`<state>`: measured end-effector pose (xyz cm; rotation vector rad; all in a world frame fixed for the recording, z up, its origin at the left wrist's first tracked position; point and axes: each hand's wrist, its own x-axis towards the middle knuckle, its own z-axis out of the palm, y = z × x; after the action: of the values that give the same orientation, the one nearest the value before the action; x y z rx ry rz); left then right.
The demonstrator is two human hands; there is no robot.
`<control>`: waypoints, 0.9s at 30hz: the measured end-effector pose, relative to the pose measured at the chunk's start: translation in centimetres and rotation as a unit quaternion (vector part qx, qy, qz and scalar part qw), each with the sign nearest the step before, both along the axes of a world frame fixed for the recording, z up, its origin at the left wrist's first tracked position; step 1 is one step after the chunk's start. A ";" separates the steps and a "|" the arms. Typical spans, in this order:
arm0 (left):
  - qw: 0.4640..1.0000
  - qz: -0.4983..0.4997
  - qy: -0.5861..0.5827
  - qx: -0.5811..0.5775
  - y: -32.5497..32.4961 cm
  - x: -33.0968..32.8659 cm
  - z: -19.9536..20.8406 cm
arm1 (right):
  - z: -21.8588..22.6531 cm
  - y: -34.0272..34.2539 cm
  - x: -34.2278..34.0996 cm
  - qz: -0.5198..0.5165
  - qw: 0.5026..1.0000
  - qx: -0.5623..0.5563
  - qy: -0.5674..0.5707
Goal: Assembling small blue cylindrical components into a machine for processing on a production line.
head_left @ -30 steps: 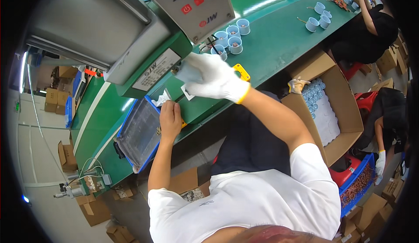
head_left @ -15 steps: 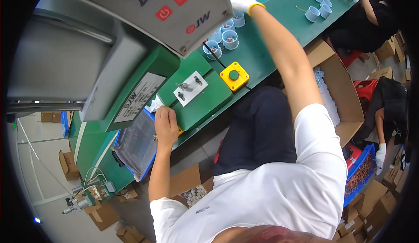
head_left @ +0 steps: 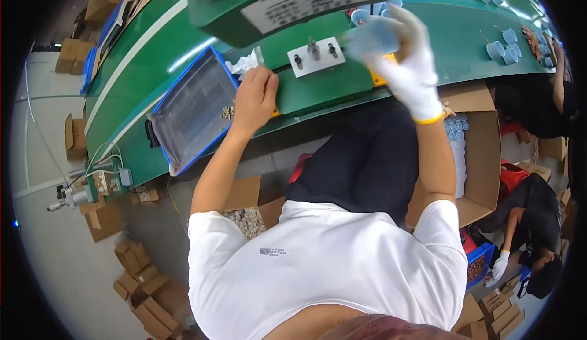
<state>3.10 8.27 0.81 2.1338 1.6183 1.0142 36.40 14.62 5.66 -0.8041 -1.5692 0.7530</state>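
In its white glove with a yellow cuff, my right hand [head_left: 411,65] grips a light blue cup [head_left: 374,36], blurred by motion. The cup is held just right of a white fixture plate [head_left: 317,62] with a metal pin and two dark clamps or bolts. Behind the hand, a yellow button box [head_left: 380,76] shows only in part. My bare left hand [head_left: 255,100] rests at the bench's near edge, fingers together and curled. A yellow edge peeks out beneath it; what the fingers hold, if anything, is hidden.
A green machine head [head_left: 214,16] overhangs the fixture. Left lies a blue-rimmed tray [head_left: 194,111] with small brass-coloured parts [head_left: 228,110], beside crumpled white material [head_left: 246,62]. More blue cups [head_left: 495,50] stand on the green bench [head_left: 452,40]. An open carton [head_left: 483,175] sits right; co-workers sit beyond.
My right hand has come back from the far cups toward the fixture, now with a blue cup in it. My left hand stays by the tray. The view has turned.
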 end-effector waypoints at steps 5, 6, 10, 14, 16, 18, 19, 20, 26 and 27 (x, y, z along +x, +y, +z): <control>1.000 0.007 0.003 0.002 -0.8 -0.7 -0.2 | 1.9 -1.0 -7.6 0.006 0.988 0.032 -0.154; 1.000 0.006 0.001 0.004 -0.8 -0.7 -0.2 | 1.6 -0.4 -7.9 0.004 0.987 0.034 -0.156; 1.000 0.004 0.000 0.013 -0.8 -0.5 -0.3 | 0.5 0.7 -8.3 -0.045 0.972 0.094 -0.211; 1.000 0.006 -0.009 0.007 -0.8 -0.5 -0.3 | 0.4 1.0 -7.7 -0.069 0.965 0.164 -0.193; 1.000 0.002 -0.010 0.009 -0.7 -0.5 -0.2 | 0.4 0.7 -8.0 -0.065 0.967 0.146 -0.200; 1.000 0.004 -0.011 0.010 -0.8 -0.4 -0.1 | 0.4 0.7 -8.3 -0.056 0.969 0.127 -0.206; 1.000 0.004 -0.011 0.008 -0.8 -0.3 0.1 | 0.4 1.0 -8.3 -0.059 0.964 0.130 -0.224; 1.000 0.007 -0.011 0.006 -0.8 -0.3 0.1 | 0.7 1.2 -8.5 -0.061 0.959 0.133 -0.241; 0.997 0.018 -0.053 0.046 -2.3 -0.9 -0.4 | 3.0 -0.8 -7.2 -0.043 0.947 0.063 -0.314; 0.997 0.015 -0.055 0.050 -3.0 -1.0 -0.7 | 1.7 -1.0 -5.3 -0.077 0.951 0.119 -0.274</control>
<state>2.07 5.23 0.11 2.0820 1.5820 1.2244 31.11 13.66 7.35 -0.9935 -2.0126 0.2185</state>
